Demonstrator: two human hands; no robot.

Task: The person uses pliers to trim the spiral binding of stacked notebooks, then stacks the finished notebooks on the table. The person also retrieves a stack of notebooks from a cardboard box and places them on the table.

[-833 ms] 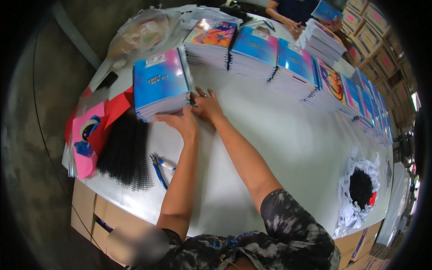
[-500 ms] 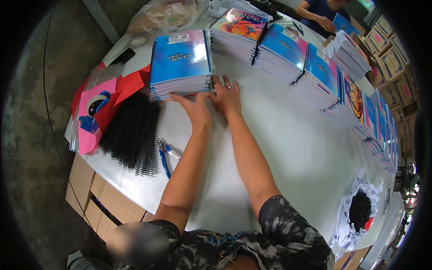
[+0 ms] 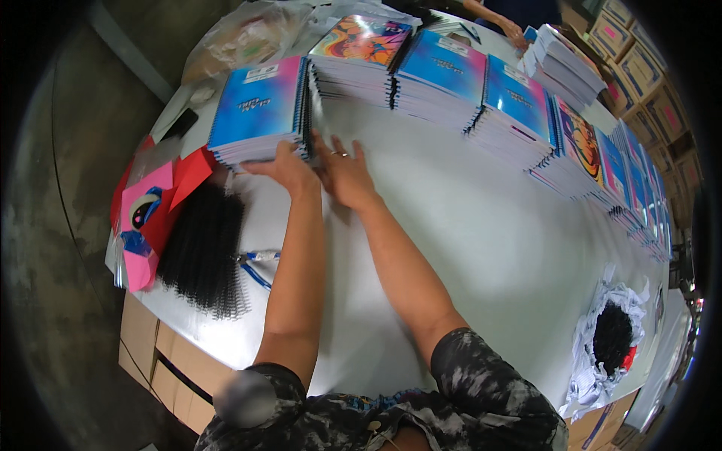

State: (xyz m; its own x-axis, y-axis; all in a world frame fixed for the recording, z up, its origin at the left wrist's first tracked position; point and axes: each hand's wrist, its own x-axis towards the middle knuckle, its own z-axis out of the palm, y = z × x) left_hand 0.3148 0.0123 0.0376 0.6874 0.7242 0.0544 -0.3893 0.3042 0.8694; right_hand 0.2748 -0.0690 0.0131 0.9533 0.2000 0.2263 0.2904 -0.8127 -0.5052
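A stack of blue and pink spiral-bound notebooks (image 3: 259, 98) stands at the left of the white table. My left hand (image 3: 292, 174) is at its near right corner, thumb stretched along the near side and fingers apart against the pages. Just right of that corner is my right hand (image 3: 346, 174), fingers spread, a ring on one of them, its fingertips by the stack's right side. Neither hand has closed around a notebook. Close to my left forearm lie blue-handled pliers (image 3: 254, 278) and a blue-and-white pen-like object (image 3: 262, 256).
Black spiral binding coils (image 3: 201, 255) lie beside red and pink sheets (image 3: 154, 197) with a tape roll. More notebook stacks (image 3: 440, 71) curve along the far side and right. A paper-lined bundle of black coils (image 3: 613, 338) sits at right. Another person's hand (image 3: 515, 34) shows at the back.
The view has turned, so most things on the table appear farther left. My left hand's fingers now reach higher at the stack's corner. The other person's blue-covered book is mostly out of sight.
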